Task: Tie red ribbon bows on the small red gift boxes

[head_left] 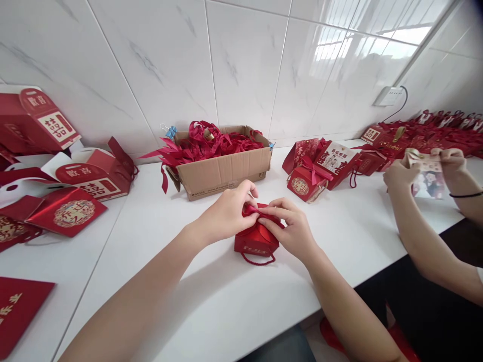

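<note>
A small red gift box (256, 239) with a twisted cord handle stands on the white table in front of me. Both hands meet over its top, where a red ribbon (249, 210) lies. My left hand (232, 211) pinches the ribbon between thumb and fingers. From the other side, my right hand (289, 226) has its thumb and forefinger closed at the same spot on the ribbon. The fingers partly hide the ribbon's middle, so its knot or loop cannot be made out.
Behind my hands stands a cardboard box (226, 176) full of red ribbons. Several red gift boxes (94, 173) are at the left, near a flat red card (22, 306). Finished-looking boxes (307, 181) stand right of centre. At the far right, another person's hands (403, 173) hold a printed packet (428, 178).
</note>
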Tool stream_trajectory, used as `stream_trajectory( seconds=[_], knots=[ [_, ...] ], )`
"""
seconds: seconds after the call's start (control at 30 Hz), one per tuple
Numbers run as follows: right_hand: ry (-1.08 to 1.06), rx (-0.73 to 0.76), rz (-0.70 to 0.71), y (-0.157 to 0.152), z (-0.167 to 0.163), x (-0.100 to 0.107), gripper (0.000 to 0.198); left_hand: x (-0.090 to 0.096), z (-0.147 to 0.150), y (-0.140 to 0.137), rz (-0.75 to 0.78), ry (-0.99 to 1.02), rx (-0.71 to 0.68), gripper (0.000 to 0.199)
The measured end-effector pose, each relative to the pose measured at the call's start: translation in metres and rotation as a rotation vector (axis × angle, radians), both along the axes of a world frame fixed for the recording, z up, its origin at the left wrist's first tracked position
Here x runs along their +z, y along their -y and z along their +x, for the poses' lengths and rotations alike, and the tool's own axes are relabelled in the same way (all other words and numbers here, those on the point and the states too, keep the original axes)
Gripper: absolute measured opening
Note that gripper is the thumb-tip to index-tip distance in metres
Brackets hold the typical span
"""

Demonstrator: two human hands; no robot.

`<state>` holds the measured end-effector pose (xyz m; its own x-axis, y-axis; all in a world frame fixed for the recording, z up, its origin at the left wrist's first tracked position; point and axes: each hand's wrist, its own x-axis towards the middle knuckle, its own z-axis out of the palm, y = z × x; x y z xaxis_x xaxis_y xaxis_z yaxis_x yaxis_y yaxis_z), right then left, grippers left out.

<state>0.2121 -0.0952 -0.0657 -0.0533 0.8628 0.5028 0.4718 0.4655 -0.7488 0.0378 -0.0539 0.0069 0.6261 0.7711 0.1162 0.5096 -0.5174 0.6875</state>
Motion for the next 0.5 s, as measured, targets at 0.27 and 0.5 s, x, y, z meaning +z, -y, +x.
stream_trajectory(
  seconds=[0.27,0.5],
  knots=[
    [-0.035,-0.023,0.007,-0.0010,-0.0026,-0.0004,0.016,-0.0030,0.0017,-0.0005,0.033,-0.004,-0.029,0.019],
    [0.008,-0.006,0.052,0.0013,-0.0039,0.0006,0.016,-0.0031,-0.0007,-0.0033,-0.045,0.002,-0.021,0.026]
  ],
)
